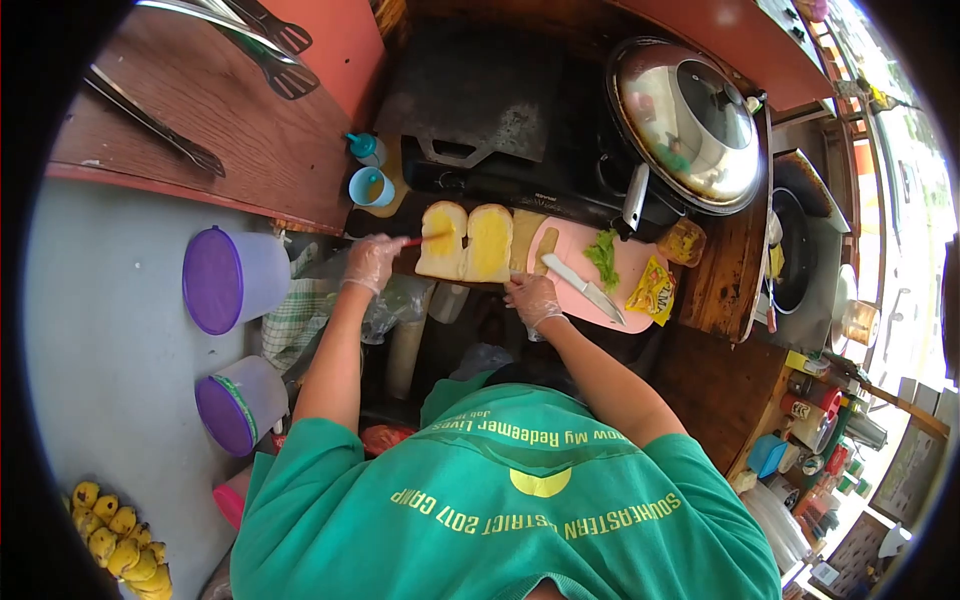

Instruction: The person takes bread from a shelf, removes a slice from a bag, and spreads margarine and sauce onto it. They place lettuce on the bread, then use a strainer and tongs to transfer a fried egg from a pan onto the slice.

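Note:
My left hand (370,262), in a clear plastic glove, is closed around a thin red-handled spreader (418,240). The spreader's tip rests on the left bread slice (442,262), which carries a patchy yellow spread. Beside it, the right bread slice (490,243) is coated more evenly with the same spread. My right hand (533,298), gloved too, pinches the lower right corner of that slice with bent fingers. Just right of this hand lies a knife (585,280) on a pink cutting board (575,298), along with green lettuce (603,258) and a yellow packet (652,288).
Behind the bread are a stove with a dark griddle (465,90) and a lidded pan (685,125), its handle pointing towards me. A blue cup (371,187) and a teal-capped bottle (368,149) stand at the left. Purple-lidded tubs (213,280) and bananas (120,540) are farther left.

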Tool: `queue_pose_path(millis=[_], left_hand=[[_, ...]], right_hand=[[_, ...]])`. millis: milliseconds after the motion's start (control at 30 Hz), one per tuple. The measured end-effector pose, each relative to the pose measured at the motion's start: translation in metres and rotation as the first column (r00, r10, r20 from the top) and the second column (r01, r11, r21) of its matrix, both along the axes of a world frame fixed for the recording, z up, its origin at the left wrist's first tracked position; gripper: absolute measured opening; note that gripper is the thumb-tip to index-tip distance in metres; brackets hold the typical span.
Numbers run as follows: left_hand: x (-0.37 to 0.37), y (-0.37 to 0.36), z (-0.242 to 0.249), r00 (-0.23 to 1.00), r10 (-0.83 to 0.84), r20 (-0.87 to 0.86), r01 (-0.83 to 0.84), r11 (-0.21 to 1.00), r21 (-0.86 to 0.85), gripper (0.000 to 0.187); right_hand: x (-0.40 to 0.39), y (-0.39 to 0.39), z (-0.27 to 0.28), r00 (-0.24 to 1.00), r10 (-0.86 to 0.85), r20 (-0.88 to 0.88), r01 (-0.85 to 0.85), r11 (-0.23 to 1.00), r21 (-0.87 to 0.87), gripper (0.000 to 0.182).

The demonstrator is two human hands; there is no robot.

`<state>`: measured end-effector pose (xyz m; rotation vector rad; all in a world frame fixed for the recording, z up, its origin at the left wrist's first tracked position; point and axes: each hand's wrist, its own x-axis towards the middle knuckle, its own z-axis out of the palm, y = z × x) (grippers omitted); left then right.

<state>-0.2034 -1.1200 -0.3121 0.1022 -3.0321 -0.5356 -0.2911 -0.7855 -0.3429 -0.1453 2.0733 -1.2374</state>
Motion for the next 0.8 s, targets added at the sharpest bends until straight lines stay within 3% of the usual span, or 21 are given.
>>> queue_pose_path(millis=[133, 200, 233, 267, 333, 367, 400, 467, 500, 533, 600, 633, 667, 733, 800], left_hand=[[-0.028, 0.001, -0.010, 0.988, 0.091, -0.127, -0.103, 0.990, -0.096, 0.024], [-0.028, 0.005, -0.012, 0.991, -0.126, 0.035, 0.129, 0.987, -0.099, 0.026], [-0.020, 0.009, -0.009, 0.976, -0.169, 0.136, 0.191, 0.967, -0.171, 0.030], [-0.014, 0.007, -0.008, 0.977, -0.170, 0.131, 0.191, 0.966, -0.172, 0.030], [-0.001, -0.011, -0.015, 0.937, -0.283, 0.205, 0.286, 0.958, 0.014, 0.036], [-0.001, -0.020, -0.020, 0.942, -0.300, 0.151, 0.295, 0.954, 0.055, 0.040], [-0.005, -0.023, -0.017, 0.941, -0.299, 0.155, 0.295, 0.954, 0.054, 0.040], [-0.021, -0.023, -0.009, 0.993, -0.077, 0.092, 0.089, 0.986, -0.142, 0.039], [-0.027, -0.020, -0.011, 1.000, -0.002, 0.008, 0.003, 0.993, -0.116, 0.035], [-0.028, -0.018, -0.013, 1.000, -0.005, 0.013, 0.006, 0.993, -0.115, 0.035], [-0.030, -0.012, -0.013, 0.982, -0.164, 0.089, 0.175, 0.976, -0.132, 0.034], [-0.023, -0.002, -0.002, 0.953, -0.194, 0.233, 0.245, 0.945, -0.216, 0.033], [-0.012, -0.001, 0.005, 0.954, -0.191, 0.232, 0.242, 0.946, -0.217, 0.033], [0.010, -0.010, 0.011, 0.937, -0.253, 0.241, 0.273, 0.961, -0.052, 0.029], [0.024, -0.013, 0.013, 0.947, -0.215, 0.237, 0.234, 0.971, -0.054, 0.023]], right_hand=[[0.001, 0.001, -0.001, 0.998, 0.034, -0.053, -0.032, 0.999, 0.030, 0.022], [0.000, 0.002, -0.003, 0.999, 0.044, -0.004, -0.044, 0.999, 0.010, 0.022], [-0.001, 0.003, -0.005, 0.999, 0.045, -0.009, -0.045, 0.999, 0.012, 0.022], [0.001, 0.003, -0.007, 0.998, 0.043, -0.044, -0.043, 0.999, 0.012, 0.022], [0.000, 0.001, -0.006, 0.996, 0.033, -0.078, -0.033, 0.999, 0.009, 0.023], [0.001, 0.002, -0.003, 0.998, 0.025, -0.062, -0.025, 1.000, -0.002, 0.023], [0.001, 0.002, 0.000, 0.999, 0.019, -0.046, -0.020, 1.000, -0.013, 0.022], [0.000, 0.002, -0.002, 0.998, 0.034, -0.053, -0.034, 0.999, -0.003, 0.022], [0.000, 0.001, 0.001, 0.997, 0.048, -0.060, -0.048, 0.999, 0.011, 0.022], [0.001, 0.000, 0.004, 0.997, 0.046, -0.054, -0.046, 0.999, 0.012, 0.022], [0.001, -0.001, 0.012, 1.000, 0.025, -0.009, -0.025, 0.999, 0.035, 0.022], [0.001, 0.001, 0.010, 1.000, 0.028, -0.009, -0.027, 0.999, 0.036, 0.022], [0.001, 0.002, 0.009, 0.999, 0.029, -0.016, -0.029, 0.999, 0.024, 0.022], [-0.002, 0.002, 0.007, 0.999, 0.029, -0.026, -0.029, 1.000, 0.008, 0.023], [0.001, 0.005, -0.001, 0.999, -0.004, 0.035, 0.004, 1.000, -0.012, 0.023]])
